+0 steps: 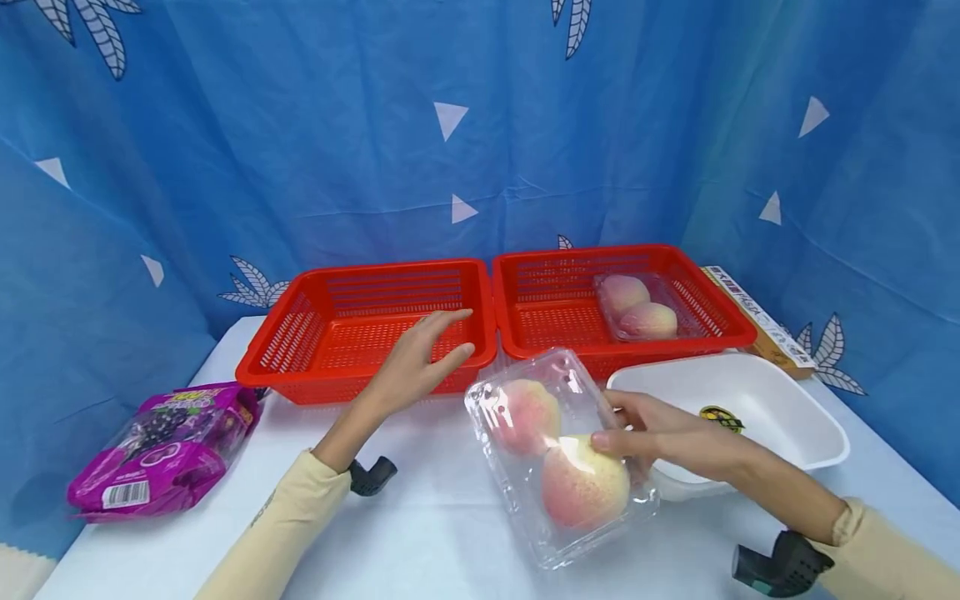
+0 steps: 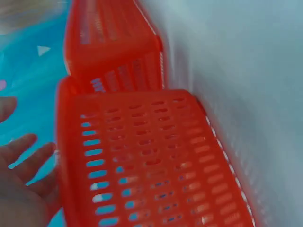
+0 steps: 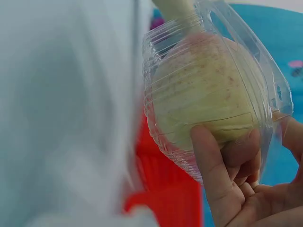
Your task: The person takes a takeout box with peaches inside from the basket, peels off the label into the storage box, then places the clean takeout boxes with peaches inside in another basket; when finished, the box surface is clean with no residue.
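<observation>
In the head view my right hand [image 1: 667, 429] grips the right side of a clear plastic clamshell box [image 1: 517, 500], thumb on its face. Two peaches [image 1: 585, 483] show through the plastic, and the box is tilted in the air above the table. The right wrist view gives a close look at one peach [image 3: 203, 90] with fingers curled at the ribbed plastic. My left hand [image 1: 412, 358] hovers in front of the left red basket [image 1: 360, 333], fingers spread and holding nothing. That same hand [image 2: 23, 175] appears beside the basket in the left wrist view.
Another box with two peaches [image 1: 648, 321] lies in the right red basket [image 1: 517, 258]. A white tub [image 1: 802, 417] with a yellow-black sticker stands in front of it. Purple grape-printed bags [image 1: 165, 450] lie at left. A cardboard box [image 1: 757, 321] sits behind the tub, against blue curtains.
</observation>
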Tool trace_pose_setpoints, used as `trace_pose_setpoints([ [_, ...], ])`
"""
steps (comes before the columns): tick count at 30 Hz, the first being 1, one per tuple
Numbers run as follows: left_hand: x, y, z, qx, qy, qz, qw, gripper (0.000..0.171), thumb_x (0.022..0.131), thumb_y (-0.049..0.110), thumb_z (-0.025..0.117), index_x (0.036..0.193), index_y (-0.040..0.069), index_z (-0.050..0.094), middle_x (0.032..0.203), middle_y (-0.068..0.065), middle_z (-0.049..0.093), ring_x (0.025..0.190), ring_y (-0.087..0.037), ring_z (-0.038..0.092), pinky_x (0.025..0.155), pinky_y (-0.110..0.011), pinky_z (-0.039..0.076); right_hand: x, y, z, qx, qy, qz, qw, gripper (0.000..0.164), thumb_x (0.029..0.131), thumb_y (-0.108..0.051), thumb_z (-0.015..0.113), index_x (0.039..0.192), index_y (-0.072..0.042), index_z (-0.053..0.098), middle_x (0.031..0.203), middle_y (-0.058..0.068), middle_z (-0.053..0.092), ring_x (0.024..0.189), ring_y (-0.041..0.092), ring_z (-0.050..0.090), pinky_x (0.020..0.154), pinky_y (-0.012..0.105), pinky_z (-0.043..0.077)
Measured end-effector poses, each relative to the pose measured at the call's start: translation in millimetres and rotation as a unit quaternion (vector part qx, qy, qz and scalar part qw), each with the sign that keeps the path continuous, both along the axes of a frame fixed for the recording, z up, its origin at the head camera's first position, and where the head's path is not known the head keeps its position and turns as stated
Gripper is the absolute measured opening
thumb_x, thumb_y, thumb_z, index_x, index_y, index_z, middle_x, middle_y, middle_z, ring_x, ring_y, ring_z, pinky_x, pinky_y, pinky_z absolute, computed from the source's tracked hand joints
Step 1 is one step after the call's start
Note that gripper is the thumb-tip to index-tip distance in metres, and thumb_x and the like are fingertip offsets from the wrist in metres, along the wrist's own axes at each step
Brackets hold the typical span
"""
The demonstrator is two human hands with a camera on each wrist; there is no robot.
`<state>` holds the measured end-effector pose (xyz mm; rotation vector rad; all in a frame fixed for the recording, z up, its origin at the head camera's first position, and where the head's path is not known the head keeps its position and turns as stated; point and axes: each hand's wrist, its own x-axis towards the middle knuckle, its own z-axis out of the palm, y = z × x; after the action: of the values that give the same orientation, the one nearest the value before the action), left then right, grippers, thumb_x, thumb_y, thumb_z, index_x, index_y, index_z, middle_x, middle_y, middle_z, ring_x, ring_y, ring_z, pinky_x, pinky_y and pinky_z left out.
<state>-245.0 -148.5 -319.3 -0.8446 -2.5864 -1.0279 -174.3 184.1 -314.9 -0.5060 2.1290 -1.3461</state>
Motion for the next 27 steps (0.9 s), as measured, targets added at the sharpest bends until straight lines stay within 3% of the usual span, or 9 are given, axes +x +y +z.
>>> trace_pose_setpoints([
  [4, -19.5, 10.6, -3.2, -0.08, -0.038, 0.033, 0.9955, 0.063, 0.094, 0.041, 0.058, 0.147, 0.015, 0.038, 0.151, -0.004, 0.037, 0.139, -0.027, 0.032, 0.11, -0.055, 0.03, -10.2, 24.2, 20.5, -0.024, 0.063, -0.023, 0.997, 0.052, 0.092, -0.031, 0.057, 0.132, -0.003, 0.038, 0.12, 0.018, 0.051, 0.109, 0.03, 0.053, 0.078, 0.042, 0.056],
  [8, -29.6, 23.8, -5.5, -0.143, -0.061, 0.041, 0.987, 0.07, 0.093, 0.051, 0.054, 0.15, 0.016, 0.034, 0.156, -0.002, 0.029, 0.144, -0.028, 0.024, 0.113, -0.053, 0.025, -39.3, 42.8, 38.9, -0.052, 0.099, -0.046, 0.993, 0.049, 0.096, -0.027, 0.052, 0.139, -0.011, 0.035, 0.125, 0.008, 0.05, 0.113, 0.025, 0.049, 0.08, 0.04, 0.055],
  [11, -33.8, 32.3, -6.2, -0.169, -0.074, 0.045, 0.9818, 0.075, 0.091, 0.057, 0.052, 0.151, 0.017, 0.032, 0.157, -0.002, 0.027, 0.144, -0.029, 0.022, 0.114, -0.052, 0.023, -70.4, 48.0, 51.1, -0.078, 0.081, -0.067, 0.991, 0.033, 0.099, -0.023, 0.048, 0.13, -0.014, 0.04, 0.114, 0.001, 0.056, 0.103, 0.018, 0.056, 0.076, 0.033, 0.056],
  [14, -36.8, 37.1, -7.5, -0.185, -0.084, 0.048, 0.9781, 0.078, 0.09, 0.062, 0.05, 0.151, 0.018, 0.03, 0.157, -0.001, 0.026, 0.145, -0.029, 0.021, 0.115, -0.05, 0.021, -103.2, 46.3, 58.9, -0.086, 0.062, -0.087, 0.991, 0.014, 0.1, -0.024, 0.049, 0.11, -0.014, 0.047, 0.094, -0.004, 0.06, 0.08, 0.011, 0.059, 0.064, 0.021, 0.053],
  [16, -37.4, 38.7, -7.6, -0.189, -0.087, 0.051, 0.9767, 0.078, 0.09, 0.062, 0.05, 0.151, 0.019, 0.03, 0.157, -0.001, 0.026, 0.145, -0.029, 0.021, 0.115, -0.05, 0.02, -124.5, 42.1, 61.8, -0.074, 0.048, -0.094, 0.992, 0.012, 0.1, -0.026, 0.049, 0.098, -0.014, 0.047, 0.08, -0.003, 0.056, 0.067, 0.009, 0.053, 0.056, 0.018, 0.048],
  [19, -37.7, 39.5, -7.8, -0.19, -0.086, 0.055, 0.9764, 0.077, 0.09, 0.063, 0.049, 0.151, 0.019, 0.031, 0.157, -0.001, 0.027, 0.144, -0.029, 0.022, 0.115, -0.051, 0.021, -154.3, 33.5, 60.8, -0.034, 0.032, -0.101, 0.994, 0.023, 0.099, -0.029, 0.05, 0.085, -0.013, 0.042, 0.069, -0.001, 0.044, 0.059, 0.01, 0.042, 0.052, 0.02, 0.041],
  [23, -37.6, 40.0, -8.6, -0.19, -0.088, 0.06, 0.976, 0.078, 0.089, 0.063, 0.05, 0.151, 0.02, 0.031, 0.157, -0.001, 0.028, 0.144, -0.03, 0.023, 0.114, -0.052, 0.022, -186.6, 20.6, 56.1, 0.045, 0.009, -0.089, 0.995, 0.027, 0.099, -0.034, 0.051, 0.095, -0.008, 0.045, 0.076, 0.001, 0.048, 0.068, 0.013, 0.049, 0.062, 0.025, 0.053],
  [27, -37.4, 40.6, -9.6, -0.188, -0.088, 0.062, 0.9762, 0.078, 0.089, 0.063, 0.051, 0.151, 0.02, 0.031, 0.156, 0.0, 0.028, 0.144, -0.029, 0.024, 0.114, -0.052, 0.023, -208.0, 8.7, 50.5, 0.122, -0.009, -0.078, 0.989, 0.035, 0.098, -0.038, 0.051, 0.105, -0.003, 0.052, 0.087, 0.005, 0.053, 0.075, 0.017, 0.054, 0.073, 0.032, 0.056],
])
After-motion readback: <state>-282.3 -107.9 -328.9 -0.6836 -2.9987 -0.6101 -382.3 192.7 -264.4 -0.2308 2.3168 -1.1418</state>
